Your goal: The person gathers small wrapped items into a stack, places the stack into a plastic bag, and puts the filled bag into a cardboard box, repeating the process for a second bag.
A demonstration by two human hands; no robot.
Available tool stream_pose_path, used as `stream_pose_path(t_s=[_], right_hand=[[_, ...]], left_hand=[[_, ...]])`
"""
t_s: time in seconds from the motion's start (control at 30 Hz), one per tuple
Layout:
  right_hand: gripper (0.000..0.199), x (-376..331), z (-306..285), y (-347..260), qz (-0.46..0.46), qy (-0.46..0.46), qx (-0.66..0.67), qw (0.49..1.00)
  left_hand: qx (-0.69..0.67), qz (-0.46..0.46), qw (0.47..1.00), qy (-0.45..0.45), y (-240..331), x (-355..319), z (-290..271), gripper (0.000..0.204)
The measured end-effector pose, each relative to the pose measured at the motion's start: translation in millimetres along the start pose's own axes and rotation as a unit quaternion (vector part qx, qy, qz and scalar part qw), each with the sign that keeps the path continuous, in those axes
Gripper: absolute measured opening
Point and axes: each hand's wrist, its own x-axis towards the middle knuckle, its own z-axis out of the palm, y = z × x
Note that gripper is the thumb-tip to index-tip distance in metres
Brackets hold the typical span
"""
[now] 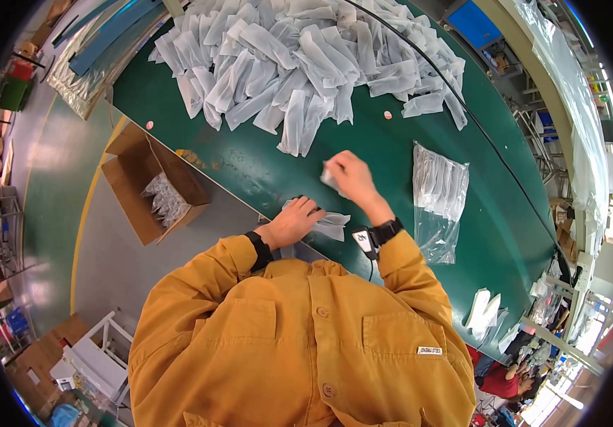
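Near the table's (392, 153) front edge, the head view shows the left hand (291, 224) pressed flat on a small stack of white pouches (329, 224), while the right hand (347, 178) pinches one pouch (328, 178) just above it. Stacking seems underway; next comes laying this pouch squarely. Farther off lies a big pouch heap (306, 57); a cardboard box (153, 185) stands left.

We are in a factory packing hall. We see a long green worktable (263, 164) heaped with a pile of small white pouches (306, 57), an open cardboard box (153, 188) of filled bags on the painted floor (57, 199), and metal racks (541, 142) beyond.
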Motion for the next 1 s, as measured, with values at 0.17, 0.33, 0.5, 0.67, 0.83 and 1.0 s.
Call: stream_pose_path(t_s=[0.17, 0.33, 0.5, 0.67, 0.83, 1.0], right_hand=[[0.022, -13, -1, 16, -0.013, -0.013, -0.034, 0.999], [0.027, -33, 0, 34, -0.005, -0.07, -0.123, 0.99], [0.024, -43, 13, 35, -0.02, -0.106, -0.095, 0.99], [0.02, -13, 11, 6, -0.045, -0.153, -0.048, 0.986], [0.029, 72, 71, -37, -0.016, 0.002, -0.142, 0.99], [0.034, 85, 86, -33, -0.026, 0.016, -0.237, 0.971]], left_hand=[[-0.005, -0.007, 1.0, -0.001, 1, -3, 0, 0.055], [0.002, 0.021, 0.998, 0.052, 13, 3, -14, 0.052], [0.09, 0.029, 0.992, 0.079, 23, 16, -35, 0.044], [0.057, 0.023, 0.998, 0.025, 0, 4, -8, 0.041], [0.07, 0.028, 0.997, 0.017, -2, 5, -2, 0.042], [0.049, -0.011, 0.999, 0.012, -7, -1, -7, 0.052]])
